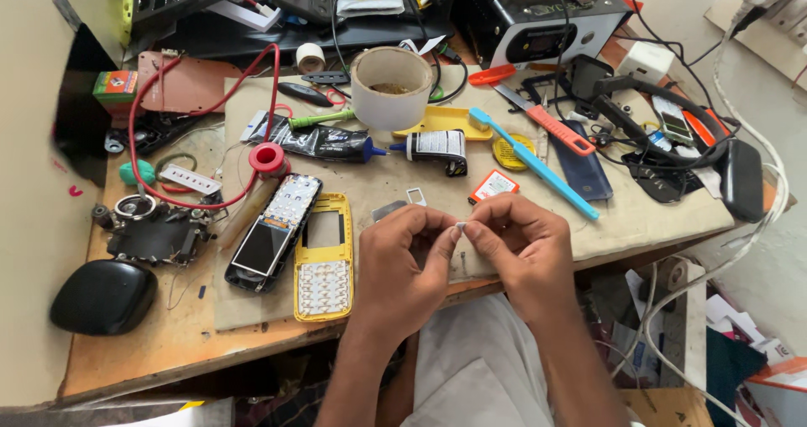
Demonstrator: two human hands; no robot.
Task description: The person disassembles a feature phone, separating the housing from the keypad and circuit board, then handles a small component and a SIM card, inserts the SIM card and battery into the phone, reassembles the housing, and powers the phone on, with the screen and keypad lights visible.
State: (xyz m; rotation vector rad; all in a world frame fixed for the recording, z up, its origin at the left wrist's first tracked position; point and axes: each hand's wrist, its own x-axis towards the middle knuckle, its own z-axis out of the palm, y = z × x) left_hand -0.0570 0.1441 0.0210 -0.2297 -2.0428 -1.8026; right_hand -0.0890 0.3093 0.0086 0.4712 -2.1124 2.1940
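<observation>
A tiny pale part (461,224) is pinched between the fingertips of both hands, held just above the near edge of the tabletop (151,343). The left hand (402,263) curls its thumb and forefinger onto it from one side, and the right hand (519,244) grips it from the other; what the part is cannot be told, it is too small.

Just beyond the hands, on a beige mat (639,213), lie a small white frame (416,196) and a grey scrap (387,211). To the left lies a yellow phone housing (324,259) with its window empty and its keypad membrane showing, and touching it a phone's inner board with screen (273,229).

Farther back stands a wide roll of tape (391,86) like an open cup; something brownish lies in its hollow, too dim to name. Behind it sits a shallow yellow tray (450,120). Nearby lie a black glue tube (324,141), a blue toothbrush (534,162) and a red-handled knife (546,124).

The mat's near edge overhangs the tabletop's front. The only bare mat is around the hands; a black oval case (102,297) sits near the left front corner
</observation>
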